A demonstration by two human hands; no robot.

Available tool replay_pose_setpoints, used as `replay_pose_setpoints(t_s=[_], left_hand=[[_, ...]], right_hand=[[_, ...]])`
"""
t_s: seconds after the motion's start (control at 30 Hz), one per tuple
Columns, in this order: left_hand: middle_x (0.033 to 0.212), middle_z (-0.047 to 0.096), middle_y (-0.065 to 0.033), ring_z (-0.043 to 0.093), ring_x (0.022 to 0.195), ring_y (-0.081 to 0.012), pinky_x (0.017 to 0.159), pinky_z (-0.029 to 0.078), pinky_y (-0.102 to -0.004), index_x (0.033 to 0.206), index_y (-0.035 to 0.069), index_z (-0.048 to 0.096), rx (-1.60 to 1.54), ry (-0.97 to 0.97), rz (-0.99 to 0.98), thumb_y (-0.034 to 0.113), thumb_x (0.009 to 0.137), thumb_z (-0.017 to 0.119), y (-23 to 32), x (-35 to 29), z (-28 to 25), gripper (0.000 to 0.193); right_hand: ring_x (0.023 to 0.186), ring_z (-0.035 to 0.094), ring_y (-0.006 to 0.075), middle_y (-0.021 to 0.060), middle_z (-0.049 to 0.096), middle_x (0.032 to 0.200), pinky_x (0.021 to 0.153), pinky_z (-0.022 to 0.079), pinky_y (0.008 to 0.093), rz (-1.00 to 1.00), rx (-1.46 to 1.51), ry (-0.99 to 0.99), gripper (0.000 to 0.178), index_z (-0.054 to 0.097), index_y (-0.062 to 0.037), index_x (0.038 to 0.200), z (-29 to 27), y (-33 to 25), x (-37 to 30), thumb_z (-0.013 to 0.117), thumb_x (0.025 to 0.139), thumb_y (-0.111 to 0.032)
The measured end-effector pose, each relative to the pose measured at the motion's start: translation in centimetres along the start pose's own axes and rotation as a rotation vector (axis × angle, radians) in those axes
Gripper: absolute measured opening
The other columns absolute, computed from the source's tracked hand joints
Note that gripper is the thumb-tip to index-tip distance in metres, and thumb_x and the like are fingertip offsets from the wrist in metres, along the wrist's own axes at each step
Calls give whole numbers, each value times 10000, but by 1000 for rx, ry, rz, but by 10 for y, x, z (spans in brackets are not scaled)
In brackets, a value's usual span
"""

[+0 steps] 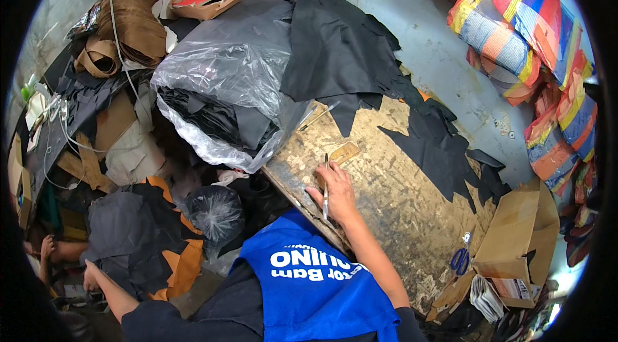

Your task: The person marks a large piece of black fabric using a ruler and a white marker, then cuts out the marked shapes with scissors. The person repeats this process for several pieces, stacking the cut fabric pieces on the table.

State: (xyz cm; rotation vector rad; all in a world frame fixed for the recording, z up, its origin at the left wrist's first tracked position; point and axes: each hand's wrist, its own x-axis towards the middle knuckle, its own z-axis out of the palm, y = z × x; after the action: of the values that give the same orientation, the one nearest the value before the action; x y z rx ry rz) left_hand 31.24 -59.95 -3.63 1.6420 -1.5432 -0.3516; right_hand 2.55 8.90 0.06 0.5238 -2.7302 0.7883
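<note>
At the lower left, my left hand (92, 275) pinches the edge of a black leather sheet (125, 226), which hangs beside the table with orange pieces next to it. My right hand (336, 192) rests low over the worn wooden table (399, 194). A slim silver pen (326, 197) stands between its thumb and fingers, dark end pointing away from me. Just beyond those fingertips lies a small tan pattern piece (346, 152). Farther back on the wood is another thin pen-like tool (318, 116).
Black leather (341, 39) covers the table's far end; a jagged scrap (428, 149) runs along its right edge. A clear plastic bag (225, 52) of black material bulges at the back left. Blue-handled scissors (459, 261) lie near a cardboard box (508, 232). Another person's hand (47, 247) shows far left.
</note>
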Motion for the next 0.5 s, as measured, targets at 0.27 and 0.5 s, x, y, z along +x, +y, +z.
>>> replay_pose_setpoints(t_s=[0.27,0.5], left_hand=[[803,642,-46,559,681,-96,609,447,-232,1000,-31,649,-479,-716,577,189,891,596,227,-237,29,252],[552,608,-100,578,508,-174,524,442,-307,670,-29,647,-324,-1201,890,377,732,726,347,-420,7,418]], right_hand=[[1186,460,383,185,608,1103,986,326,497,-45,33,80,434,587,-64,1072,1,3,-3,702,755,-339],[1116,492,408,163,626,1027,949,373,458,-31,116,146,386,596,-61,1031,0,7,-15,723,735,-272]])
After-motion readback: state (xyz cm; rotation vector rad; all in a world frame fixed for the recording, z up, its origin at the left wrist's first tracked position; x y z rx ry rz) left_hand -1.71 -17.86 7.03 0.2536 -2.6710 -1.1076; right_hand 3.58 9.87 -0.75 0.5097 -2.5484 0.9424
